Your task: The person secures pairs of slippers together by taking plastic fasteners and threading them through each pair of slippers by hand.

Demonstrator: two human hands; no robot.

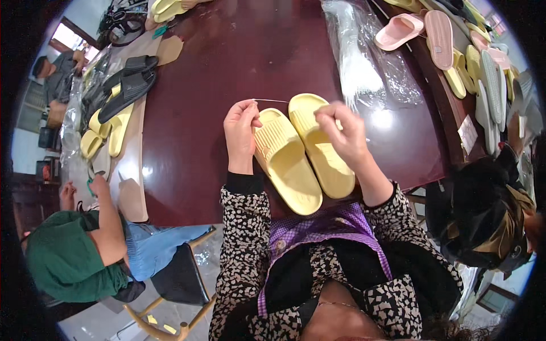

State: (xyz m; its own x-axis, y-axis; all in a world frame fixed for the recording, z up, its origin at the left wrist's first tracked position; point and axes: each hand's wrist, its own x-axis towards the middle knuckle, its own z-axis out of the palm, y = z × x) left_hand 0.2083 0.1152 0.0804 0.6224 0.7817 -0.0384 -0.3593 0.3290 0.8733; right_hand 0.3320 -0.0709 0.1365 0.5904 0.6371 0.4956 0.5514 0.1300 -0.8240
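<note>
A pair of yellow slide slippers lies side by side in front of me: the left slipper [293, 170] and the right slipper [333, 162], toes pointing away. At the left slipper's toe, my left hand [242, 125] is closed, finger and thumb pinching a thin white strand [272, 101]. That strand runs level toward the right slipper's toe. Over the right slipper's strap is my right hand [344, 133], fingers curled together and slightly blurred. Whether the strand's other end is in it, I cannot make out.
Clear plastic bags [355, 54] lie on the dark red table [193, 159] at the far right. Pink, yellow and grey slippers [441, 40] crowd the right side. Black slippers [133, 85] and yellow ones sit at the left, beside a person in green [74, 256]. Another person [478, 210] is at right.
</note>
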